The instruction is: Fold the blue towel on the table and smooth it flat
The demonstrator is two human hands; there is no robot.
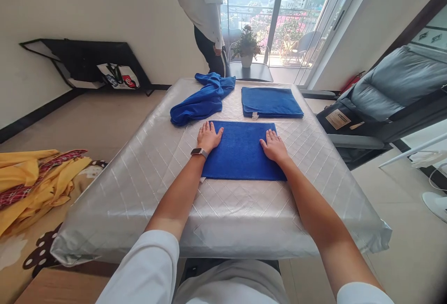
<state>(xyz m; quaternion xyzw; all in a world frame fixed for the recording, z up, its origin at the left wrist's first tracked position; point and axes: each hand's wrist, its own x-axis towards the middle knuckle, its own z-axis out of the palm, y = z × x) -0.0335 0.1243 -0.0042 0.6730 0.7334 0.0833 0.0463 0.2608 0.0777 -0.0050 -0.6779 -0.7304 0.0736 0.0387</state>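
Note:
A blue towel point(240, 152) lies flat as a neat rectangle on the silver table cover point(157, 164) before me. My left hand point(209, 136) rests palm down on its upper left edge, fingers stretched out, with a watch on the wrist. On the right edge lies my right hand point(274, 145), also flat with its fingers extended. Farther back on the right is a folded blue towel stack point(272, 101) with a small white tag. A crumpled blue towel point(204, 99) sits in a loose heap at the back left.
Beyond the table a person point(204, 10) stands near a potted plant point(247, 48) on a chair. To the right is a grey padded armchair point(387, 85). Yellow cloth point(38, 178) is heaped at the left. A black frame point(87, 62) leans on the wall.

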